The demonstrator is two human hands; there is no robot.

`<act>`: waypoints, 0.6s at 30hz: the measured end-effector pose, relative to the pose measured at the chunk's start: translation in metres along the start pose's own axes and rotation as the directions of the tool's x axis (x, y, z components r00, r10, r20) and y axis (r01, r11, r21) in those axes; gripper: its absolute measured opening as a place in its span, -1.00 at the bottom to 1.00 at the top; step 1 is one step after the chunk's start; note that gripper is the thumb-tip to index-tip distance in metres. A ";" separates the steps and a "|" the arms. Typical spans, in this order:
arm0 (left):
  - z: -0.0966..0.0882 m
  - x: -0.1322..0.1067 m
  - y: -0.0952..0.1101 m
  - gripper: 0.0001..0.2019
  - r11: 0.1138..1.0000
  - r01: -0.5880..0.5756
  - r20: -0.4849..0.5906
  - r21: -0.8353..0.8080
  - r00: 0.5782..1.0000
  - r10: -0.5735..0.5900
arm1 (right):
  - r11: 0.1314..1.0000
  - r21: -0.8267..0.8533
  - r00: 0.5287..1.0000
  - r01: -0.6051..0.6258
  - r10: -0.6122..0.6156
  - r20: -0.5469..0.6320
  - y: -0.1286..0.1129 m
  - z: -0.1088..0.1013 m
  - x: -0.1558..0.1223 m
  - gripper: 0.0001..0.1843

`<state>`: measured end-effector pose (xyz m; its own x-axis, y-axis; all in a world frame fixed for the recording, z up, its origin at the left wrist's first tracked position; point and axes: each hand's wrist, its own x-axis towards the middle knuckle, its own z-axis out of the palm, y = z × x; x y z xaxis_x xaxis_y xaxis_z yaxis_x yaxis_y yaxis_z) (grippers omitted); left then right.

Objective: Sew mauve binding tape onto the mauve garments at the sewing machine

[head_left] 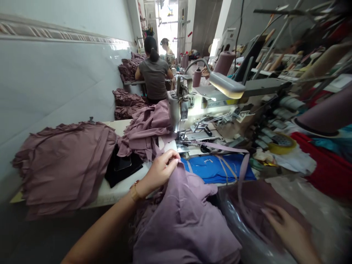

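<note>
While in the left grip (161, 172), mauve fabric (181, 223) bunched below it

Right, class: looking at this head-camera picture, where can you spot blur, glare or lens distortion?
In the head view, the right hand is blurred, while the left hand pinching the fabric is sharp; the lamp casts bright glare onto the sewing machine; the wall's border bends from wide-angle distortion; the far doorway is overexposed.

Chunky gold-toned bracelet or watch (134, 191) on the left wrist (141, 189), both forearms (103, 231) bare.
</note>
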<state>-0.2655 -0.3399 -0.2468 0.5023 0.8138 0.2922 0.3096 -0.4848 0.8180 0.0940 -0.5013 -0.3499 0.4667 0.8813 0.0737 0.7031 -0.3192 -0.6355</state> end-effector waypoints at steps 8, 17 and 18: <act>-0.001 0.059 -0.021 -0.82 0.844 -0.204 -0.014 0.496 0.970 0.242 | 0.675 0.737 0.825 -0.013 -0.409 0.389 -0.198 0.095 0.031 -0.73; 0.016 0.039 -0.050 -0.73 0.575 -0.400 0.145 0.714 0.887 0.438 | 0.560 0.819 0.916 -0.128 -0.250 0.315 -0.208 0.125 0.049 -0.73; 0.016 0.035 -0.051 -0.73 0.592 -0.415 0.149 0.690 0.883 0.446 | 0.553 0.822 0.915 -0.135 -0.250 0.318 -0.207 0.124 0.049 -0.73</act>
<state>-0.2505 -0.2922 -0.2866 0.7014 0.4546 0.5490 0.5321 -0.8464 0.0210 -0.0957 -0.3489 -0.3098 0.0806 0.9966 -0.0185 -0.1152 -0.0092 -0.9933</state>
